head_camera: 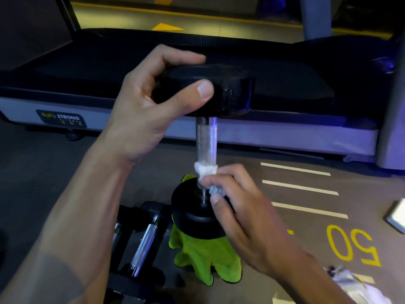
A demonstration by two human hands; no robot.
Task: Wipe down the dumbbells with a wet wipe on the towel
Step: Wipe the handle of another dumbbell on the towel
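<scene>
The gym floor (285,216) is brown, marked with white stripes and a yellow "50" (352,244). A treadmill (263,132) with a black belt and grey side rail crosses the background; its rail carries a "BODY STRONG" label (62,118). A green towel (203,257) lies on the floor. One dumbbell (206,137) stands upright on end, its lower black head resting on the towel. The left hand (149,106) grips the upper black head from the left, with the fingers curled over the top and the thumb across the front face. The right hand (238,207) pinches a white wet wipe (206,168) against the lower end of the knurled chrome handle, just above the lower head; the wipe wraps around the handle. Further dumbbells (142,244) with chrome handles and black heads lie on the floor just left of the towel. A crumpled white packet (355,284) lies at the lower right. A flat light-coloured object (397,216) sits at the right edge; its type cannot be determined.
</scene>
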